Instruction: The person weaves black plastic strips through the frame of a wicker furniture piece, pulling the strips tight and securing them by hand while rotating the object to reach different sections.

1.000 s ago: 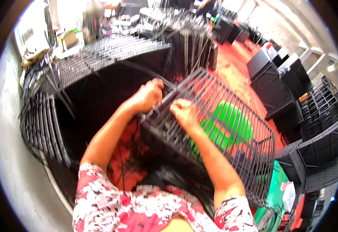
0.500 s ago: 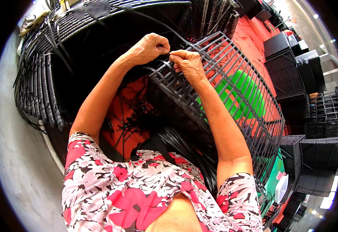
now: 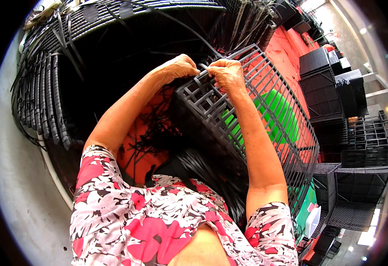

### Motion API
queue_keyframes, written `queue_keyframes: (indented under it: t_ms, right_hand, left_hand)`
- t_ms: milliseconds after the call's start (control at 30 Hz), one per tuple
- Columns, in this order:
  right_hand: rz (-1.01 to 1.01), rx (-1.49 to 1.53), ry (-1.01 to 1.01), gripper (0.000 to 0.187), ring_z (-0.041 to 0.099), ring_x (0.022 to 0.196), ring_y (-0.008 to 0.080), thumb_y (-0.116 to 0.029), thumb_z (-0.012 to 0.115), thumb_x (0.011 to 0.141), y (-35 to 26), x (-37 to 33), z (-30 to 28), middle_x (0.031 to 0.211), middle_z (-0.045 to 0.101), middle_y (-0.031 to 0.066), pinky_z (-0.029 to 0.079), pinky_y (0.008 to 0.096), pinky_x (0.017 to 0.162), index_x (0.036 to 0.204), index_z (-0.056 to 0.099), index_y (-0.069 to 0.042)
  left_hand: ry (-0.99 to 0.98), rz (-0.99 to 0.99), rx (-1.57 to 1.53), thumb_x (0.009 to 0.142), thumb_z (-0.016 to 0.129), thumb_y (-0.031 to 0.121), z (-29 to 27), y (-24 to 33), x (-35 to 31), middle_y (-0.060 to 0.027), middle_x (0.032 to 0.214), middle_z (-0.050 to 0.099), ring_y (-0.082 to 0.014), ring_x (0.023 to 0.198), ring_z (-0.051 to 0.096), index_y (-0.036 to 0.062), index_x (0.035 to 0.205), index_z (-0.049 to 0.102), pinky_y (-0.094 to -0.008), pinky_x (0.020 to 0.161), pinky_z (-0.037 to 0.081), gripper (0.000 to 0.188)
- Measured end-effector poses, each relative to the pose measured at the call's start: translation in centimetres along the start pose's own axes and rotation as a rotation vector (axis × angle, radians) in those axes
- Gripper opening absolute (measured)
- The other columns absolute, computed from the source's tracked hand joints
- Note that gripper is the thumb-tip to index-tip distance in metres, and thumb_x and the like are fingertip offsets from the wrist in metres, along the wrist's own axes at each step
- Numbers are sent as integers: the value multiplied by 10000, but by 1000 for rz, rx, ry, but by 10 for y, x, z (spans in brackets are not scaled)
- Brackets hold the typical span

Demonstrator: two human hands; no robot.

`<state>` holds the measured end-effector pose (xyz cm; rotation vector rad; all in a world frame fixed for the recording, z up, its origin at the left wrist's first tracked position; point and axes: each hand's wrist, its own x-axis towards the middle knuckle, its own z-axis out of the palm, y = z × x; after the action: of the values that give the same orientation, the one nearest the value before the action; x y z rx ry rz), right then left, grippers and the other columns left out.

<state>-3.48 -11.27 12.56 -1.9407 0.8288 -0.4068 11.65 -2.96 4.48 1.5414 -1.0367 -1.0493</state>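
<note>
A dark frame of parallel bars [image 3: 276,71] stands tilted before me, with flat dark strips woven across its near end. At its top corner my two hands work close together. My right hand [image 3: 228,74] pinches a narrow plastic strip [image 3: 203,66], its thumb and forefinger pressed together. From the other side my left hand [image 3: 180,67] is closed in a pinch at the same strip, its fingertips just apart from the right hand's. A longer strip [image 3: 183,27] arches in from the upper left down to the frame near my right hand.
Through the bars a bright green plastic piece [image 3: 282,117] shows on the red floor covering [image 3: 287,46]. Loose dark strips [image 3: 158,128] lie below my arms. Strip-wrapped dark furniture [image 3: 49,95] stands at left, beside a grey wall [image 3: 12,177]. Dark woven furniture [image 3: 320,80] is stacked at right.
Both hands are lower and slightly farther right in the picture. A short bit of the strip now shows between them. The whole view has shifted a little.
</note>
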Motion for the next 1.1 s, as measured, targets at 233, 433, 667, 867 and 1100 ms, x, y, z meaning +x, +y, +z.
queue_keyframes:
  t_ms: [233, 433, 667, 867, 1100]
  right_hand:
    - [-154, -493, 0, 127, 613, 535, 229, -143, 591, 658, 10, 19, -11, 610, 621, 142, 505, 346, 537, 652, 674, -47]
    - [-80, -746, 17, 198, 638, 897, 330, -194, 613, 692, 1, 45, 37, 898, 656, 200, 509, 408, 784, 840, 697, -92]
    - [-39, -665, -7, 204, 652, 862, 295, -259, 688, 698, 9, 27, 27, 843, 675, 132, 507, 403, 743, 834, 700, -108]
    - [-212, -862, 69, 179, 652, 806, 335, -284, 632, 752, 15, 19, 43, 805, 663, 151, 520, 428, 703, 806, 702, -127]
    - [-301, -861, 154, 350, 621, 827, 359, -387, 523, 821, 46, 38, 43, 919, 637, 185, 507, 466, 736, 858, 670, -72]
  left_hand:
    - [118, -200, -140, 650, 665, 169, 15, 3, 10, -15, 557, 529, -113, 460, 450, 76, 661, 655, -277, 435, 351, 94]
    - [387, 176, 122, 732, 656, 153, 7, -15, 6, -6, 587, 575, -67, 519, 472, 49, 663, 649, -229, 471, 348, 125]
    - [-17, -48, -524, 842, 591, 130, 10, -13, -9, -9, 770, 611, -117, 676, 572, 58, 864, 623, -262, 655, 485, 82]
    - [-136, -120, -709, 818, 654, 138, 1, -57, 13, -83, 839, 661, -176, 742, 627, 2, 864, 638, -321, 715, 515, 144]
    - [-210, -235, -729, 824, 593, 455, 7, -65, 29, -108, 947, 664, -239, 830, 635, 48, 984, 635, -415, 769, 510, 439]
